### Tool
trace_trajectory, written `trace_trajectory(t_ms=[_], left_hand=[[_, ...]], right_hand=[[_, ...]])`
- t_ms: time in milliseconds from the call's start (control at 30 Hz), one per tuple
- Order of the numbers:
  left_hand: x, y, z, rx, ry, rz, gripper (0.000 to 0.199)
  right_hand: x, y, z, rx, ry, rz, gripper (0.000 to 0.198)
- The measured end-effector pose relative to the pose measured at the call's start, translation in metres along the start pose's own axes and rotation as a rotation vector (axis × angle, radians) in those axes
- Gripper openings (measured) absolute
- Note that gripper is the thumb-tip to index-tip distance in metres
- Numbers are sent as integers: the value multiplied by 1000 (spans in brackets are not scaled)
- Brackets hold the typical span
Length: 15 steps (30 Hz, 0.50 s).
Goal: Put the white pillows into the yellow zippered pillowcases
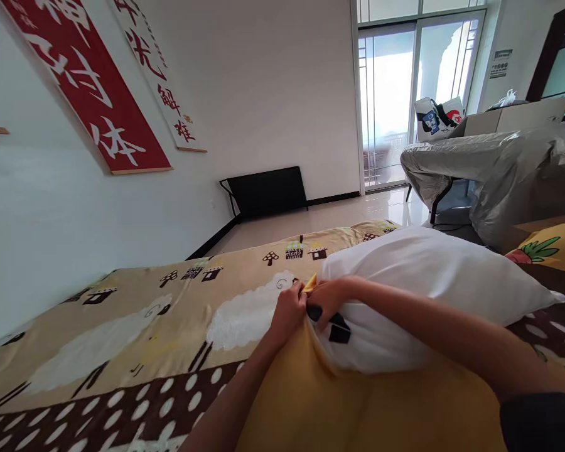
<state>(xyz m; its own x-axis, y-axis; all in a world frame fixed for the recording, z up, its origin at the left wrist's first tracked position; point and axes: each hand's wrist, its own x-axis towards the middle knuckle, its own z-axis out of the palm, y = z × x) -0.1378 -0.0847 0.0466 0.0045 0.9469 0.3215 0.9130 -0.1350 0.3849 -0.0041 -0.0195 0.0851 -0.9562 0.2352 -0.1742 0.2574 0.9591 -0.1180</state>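
Note:
A white pillow [433, 270] lies on the bed, its near part against a yellow pillowcase [358, 408] spread in front of me. My left hand [289, 307] is closed on the edge of the pillowcase, where the cloth bunches up. Right beside it, my right hand [328, 297] has its fingers bent around the pillow's left corner, close to the yellow edge. Black patches [339, 329] show on the white cloth under the right hand. The fingertips of both hands are partly hidden in the fabric.
A beige blanket [136, 320] with sheep and a brown dotted band covers the bed. Another yellow cloth with a radish print [546, 245] lies at right. Beyond stand a plastic-covered table [471, 150] with boxes and a folded black panel [268, 193] against the wall.

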Motion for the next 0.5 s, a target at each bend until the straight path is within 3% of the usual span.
trace_trajectory(t_ms=[67,133,200,267,367,500], left_hand=[[-12,0,0,19,-20,4,17],[-23,4,1,50,-37,14,17],[-32,10,0,95,-46,26,18],[-36,14,0,156,-59,25,19],[-32,19,-1,291,-95,-9,20],[-6,23,-4,445,-145,-42,22]], right_hand=[[-20,27,-25,166,40,-40,48],[-41,58,-38,197,239,106,65],[-56,83,-37,157,307,312,84],[-64,94,-22,141,245,402,86],[-63,83,5,98,205,402,63],[-59,41,24,-53,284,413,42]])
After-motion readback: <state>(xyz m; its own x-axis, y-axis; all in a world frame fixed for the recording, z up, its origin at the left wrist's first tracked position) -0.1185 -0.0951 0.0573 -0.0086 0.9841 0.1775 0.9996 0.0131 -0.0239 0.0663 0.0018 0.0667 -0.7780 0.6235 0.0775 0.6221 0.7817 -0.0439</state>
